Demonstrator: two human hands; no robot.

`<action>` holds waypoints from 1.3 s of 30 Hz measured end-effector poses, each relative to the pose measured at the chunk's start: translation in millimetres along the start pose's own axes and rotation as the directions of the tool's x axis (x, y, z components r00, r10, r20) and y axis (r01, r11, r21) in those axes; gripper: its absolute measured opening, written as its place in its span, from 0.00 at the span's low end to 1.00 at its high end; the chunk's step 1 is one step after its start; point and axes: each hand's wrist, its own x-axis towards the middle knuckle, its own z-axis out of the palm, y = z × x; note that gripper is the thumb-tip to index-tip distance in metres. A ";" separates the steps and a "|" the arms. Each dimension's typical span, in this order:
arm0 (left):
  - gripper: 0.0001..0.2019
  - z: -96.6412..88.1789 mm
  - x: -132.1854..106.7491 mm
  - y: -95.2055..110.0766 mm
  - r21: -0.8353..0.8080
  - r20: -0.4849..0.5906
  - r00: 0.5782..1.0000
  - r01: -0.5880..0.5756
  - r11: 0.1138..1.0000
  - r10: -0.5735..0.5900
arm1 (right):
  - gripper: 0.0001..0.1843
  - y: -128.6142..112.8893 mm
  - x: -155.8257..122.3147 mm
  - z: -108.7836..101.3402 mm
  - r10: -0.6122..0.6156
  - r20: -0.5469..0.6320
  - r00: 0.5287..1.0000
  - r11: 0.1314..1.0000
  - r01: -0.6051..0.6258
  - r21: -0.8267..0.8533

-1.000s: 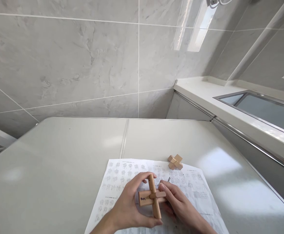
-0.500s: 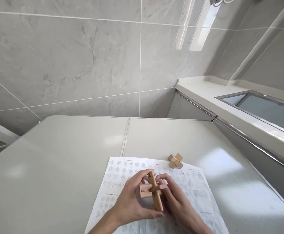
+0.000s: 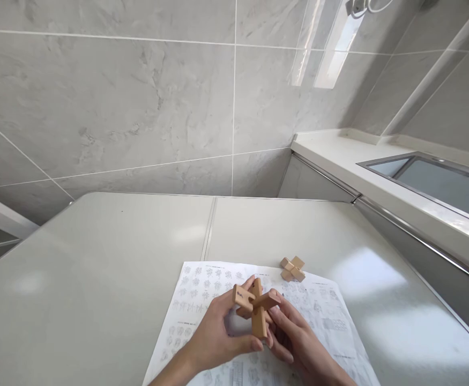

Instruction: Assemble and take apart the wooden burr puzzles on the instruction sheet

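A wooden interlocking puzzle point(image 3: 259, 320) of several crossed, notched pieces is held between both hands, a little above the printed sheet. My left hand point(image 3: 214, 329) grips it from the left, thumb at the lower end of the upright piece and fingers behind its top. On the other side, my right hand point(image 3: 296, 332) pinches the right-hand pieces; some of its fingertips are hidden behind the wood. A dark mark shows on the flat piece at the upper left. Beyond the hands, a second wooden puzzle point(image 3: 292, 268), cross-shaped, lies at the sheet's far edge.
The paper sheet point(image 3: 170, 327) with printed puzzle diagrams lies under the hands on a pale table point(image 3: 97, 268). A seam crosses the tabletop. At the right stands a white counter point(image 3: 330, 150) with a sink point(image 3: 439, 177). Behind is a grey tiled wall point(image 3: 138, 107).
The held puzzle has been turned and tilted, so its marked piece now points up to the left. The right fingers have shifted on it. The camera view has moved slightly.
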 end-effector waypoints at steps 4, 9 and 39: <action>0.32 2.6 -0.5 10.4 -0.101 0.043 0.998 -0.037 0.994 0.042 | 0.21 -4.1 0.2 1.1 -0.010 -0.015 1.000 1.000 0.010 -0.007; 0.30 1.7 -0.6 9.3 -0.175 -0.013 1.000 -0.025 0.984 0.023 | 0.22 -2.4 0.5 -2.5 -0.003 -0.005 1.000 0.999 0.003 -0.039; 0.14 -4.1 1.3 -15.2 -0.462 -0.045 0.994 0.066 0.884 -0.098 | 0.22 12.2 -1.7 -4.4 -0.013 0.035 0.999 0.998 0.011 0.060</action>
